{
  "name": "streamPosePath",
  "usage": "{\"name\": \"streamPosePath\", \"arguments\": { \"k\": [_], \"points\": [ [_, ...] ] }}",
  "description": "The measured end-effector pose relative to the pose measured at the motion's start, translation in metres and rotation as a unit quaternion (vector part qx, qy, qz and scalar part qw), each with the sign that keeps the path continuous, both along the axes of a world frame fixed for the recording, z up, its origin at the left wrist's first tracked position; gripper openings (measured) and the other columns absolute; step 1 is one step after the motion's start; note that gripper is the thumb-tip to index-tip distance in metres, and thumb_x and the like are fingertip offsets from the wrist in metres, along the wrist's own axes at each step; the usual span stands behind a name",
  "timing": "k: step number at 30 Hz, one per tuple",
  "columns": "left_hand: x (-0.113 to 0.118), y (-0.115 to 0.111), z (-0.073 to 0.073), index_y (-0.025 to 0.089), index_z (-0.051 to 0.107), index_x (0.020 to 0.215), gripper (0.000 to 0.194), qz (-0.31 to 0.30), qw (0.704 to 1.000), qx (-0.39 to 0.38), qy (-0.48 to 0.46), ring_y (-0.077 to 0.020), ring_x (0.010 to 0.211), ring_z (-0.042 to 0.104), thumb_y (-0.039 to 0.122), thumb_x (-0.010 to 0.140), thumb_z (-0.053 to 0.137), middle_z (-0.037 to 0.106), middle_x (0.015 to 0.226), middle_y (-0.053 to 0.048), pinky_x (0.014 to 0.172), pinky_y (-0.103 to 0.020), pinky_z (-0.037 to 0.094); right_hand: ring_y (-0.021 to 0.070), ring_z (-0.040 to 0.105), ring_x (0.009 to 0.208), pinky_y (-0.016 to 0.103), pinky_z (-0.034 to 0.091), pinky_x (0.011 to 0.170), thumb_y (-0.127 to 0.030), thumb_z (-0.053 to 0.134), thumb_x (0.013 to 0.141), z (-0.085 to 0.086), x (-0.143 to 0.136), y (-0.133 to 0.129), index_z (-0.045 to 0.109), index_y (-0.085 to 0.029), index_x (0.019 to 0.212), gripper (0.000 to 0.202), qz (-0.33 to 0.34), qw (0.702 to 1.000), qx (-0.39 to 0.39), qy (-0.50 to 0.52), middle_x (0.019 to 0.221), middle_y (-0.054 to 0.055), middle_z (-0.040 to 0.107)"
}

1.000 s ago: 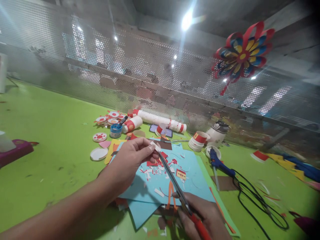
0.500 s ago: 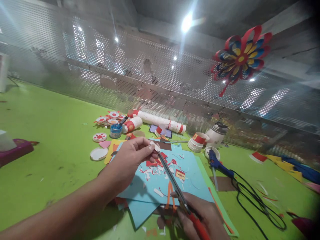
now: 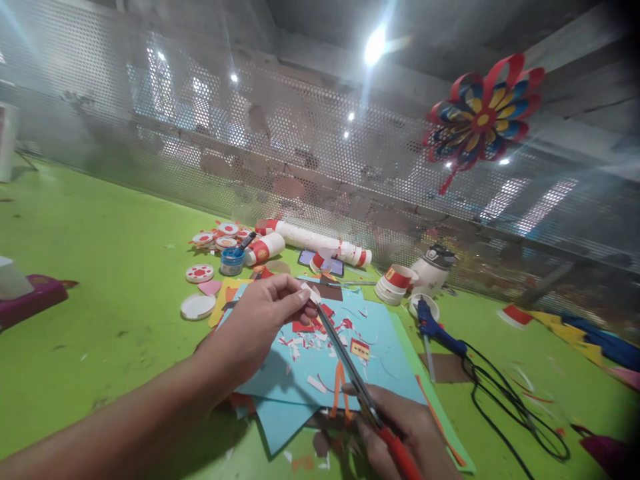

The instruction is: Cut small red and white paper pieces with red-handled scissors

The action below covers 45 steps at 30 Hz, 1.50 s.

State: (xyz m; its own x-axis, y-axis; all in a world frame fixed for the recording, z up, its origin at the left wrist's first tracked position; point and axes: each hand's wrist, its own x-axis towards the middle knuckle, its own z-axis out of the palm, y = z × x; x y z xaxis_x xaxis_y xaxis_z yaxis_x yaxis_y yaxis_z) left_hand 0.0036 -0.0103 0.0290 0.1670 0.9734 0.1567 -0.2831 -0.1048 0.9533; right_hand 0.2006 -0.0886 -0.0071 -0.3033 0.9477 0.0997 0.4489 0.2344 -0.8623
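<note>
Between thumb and fingers, my left hand (image 3: 273, 310) pinches a small piece of white paper (image 3: 311, 292). My right hand (image 3: 400, 427) grips red-handled scissors (image 3: 347, 363), whose long blades point up and left, with their tips at the paper's edge. Under both hands lies a sheet of light blue paper (image 3: 395, 360), strewn with red and white paper scraps (image 3: 303, 343). A small yellow-and-red piece (image 3: 360, 349) lies on the sheet to the right of the blades, and an orange paper strip (image 3: 338, 387) is just left of them.
On the right lies a blue glue gun (image 3: 440, 333) with a looping black cord (image 3: 480, 393). Behind the sheet are paper cups (image 3: 395, 283), a long white cup tube (image 3: 320, 241), a phone (image 3: 337, 267) and a blue jar (image 3: 232, 262). A purple tape dispenser (image 3: 37, 297) stands left.
Almost nothing differs. Both hands, the white paper and the scissors hold nearly the same place, and the view has shifted very slightly.
</note>
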Motion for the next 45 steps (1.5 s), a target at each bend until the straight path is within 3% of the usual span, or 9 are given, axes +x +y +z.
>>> {"name": "streamPosePath", "arguments": {
  "k": [7,14,21,25,31,35,40,45],
  "points": [
    [0.0,0.0,0.0,0.013,0.058,0.072,0.012,-0.003,1.0,0.006,0.003,-0.0113,0.064,0.056,0.023,0.078,0.06,0.061,0.066,-0.002,0.064,-0.026,0.044,0.0183,0.068,0.057,0.024,0.054,0.057,-0.052,0.049,0.084,-0.004,-0.004,0.0,0.068,-0.014,0.084,0.043,-0.026,0.999,0.009,0.034,0.066,0.008,0.072],
    [-0.001,0.0,-0.002,0.013,0.058,0.072,0.011,-0.007,1.0,0.008,-0.003,-0.0121,0.064,0.056,0.023,0.078,0.059,0.06,0.066,-0.002,0.066,-0.028,0.045,0.0197,0.07,0.055,0.024,0.056,0.053,-0.05,0.05,0.084,-0.012,-0.003,0.001,0.068,-0.014,0.091,0.041,-0.033,0.998,-0.004,0.048,0.067,0.007,0.073],
    [0.002,-0.001,0.0,0.013,0.057,0.068,0.012,0.006,1.0,-0.003,-0.012,-0.013,0.062,0.056,0.023,0.074,0.061,0.06,0.064,-0.002,0.065,-0.029,0.046,0.0199,0.071,0.061,0.022,0.056,0.057,-0.028,0.052,0.084,0.002,-0.003,-0.001,0.072,-0.016,0.092,0.025,-0.014,0.999,0.05,-0.005,0.071,0.007,0.075],
    [0.002,0.0,-0.001,0.013,0.057,0.068,0.014,0.006,1.0,-0.001,-0.012,-0.013,0.063,0.057,0.024,0.074,0.062,0.06,0.065,-0.002,0.065,-0.029,0.046,0.0172,0.068,0.053,0.02,0.054,0.05,-0.029,0.053,0.085,0.007,-0.001,-0.001,0.073,-0.017,0.091,0.024,-0.017,0.998,0.045,-0.027,0.062,0.003,0.071],
    [0.002,-0.001,-0.001,0.013,0.057,0.069,0.014,0.001,1.0,-0.001,-0.021,-0.0126,0.064,0.057,0.025,0.075,0.062,0.061,0.065,-0.002,0.066,-0.028,0.046,0.0137,0.062,0.049,0.017,0.048,0.045,-0.016,0.053,0.077,0.005,0.003,0.002,0.073,-0.016,0.085,0.021,-0.032,0.989,0.084,-0.12,0.057,0.0,0.067],
    [-0.001,0.0,0.001,0.013,0.058,0.068,0.013,0.002,1.0,-0.003,-0.023,-0.012,0.064,0.056,0.023,0.075,0.061,0.061,0.066,-0.002,0.065,-0.027,0.044,0.0128,0.059,0.049,0.018,0.048,0.047,-0.006,0.05,0.069,-0.001,0.004,0.004,0.071,-0.014,0.089,0.03,-0.042,0.984,0.101,-0.142,0.061,0.0,0.069],
    [-0.007,0.005,0.004,0.013,0.059,0.066,0.012,-0.015,1.0,-0.002,-0.018,-0.0113,0.061,0.055,0.021,0.074,0.063,0.062,0.065,-0.003,0.062,-0.026,0.043,0.0143,0.06,0.052,0.02,0.048,0.051,-0.023,0.05,0.077,-0.003,0.005,0.003,0.068,-0.013,0.095,0.027,-0.014,0.995,0.049,-0.086,0.064,0.002,0.068],
    [-0.012,0.008,0.005,0.013,0.06,0.066,0.012,-0.046,0.999,0.008,0.008,-0.0116,0.059,0.056,0.022,0.072,0.065,0.061,0.062,-0.002,0.06,-0.026,0.043,0.0188,0.066,0.06,0.023,0.051,0.055,-0.049,0.045,0.083,-0.004,0.005,0.002,0.067,-0.014,0.094,0.043,0.0,1.0,0.013,-0.022,0.067,0.007,0.071]
  ]
}}
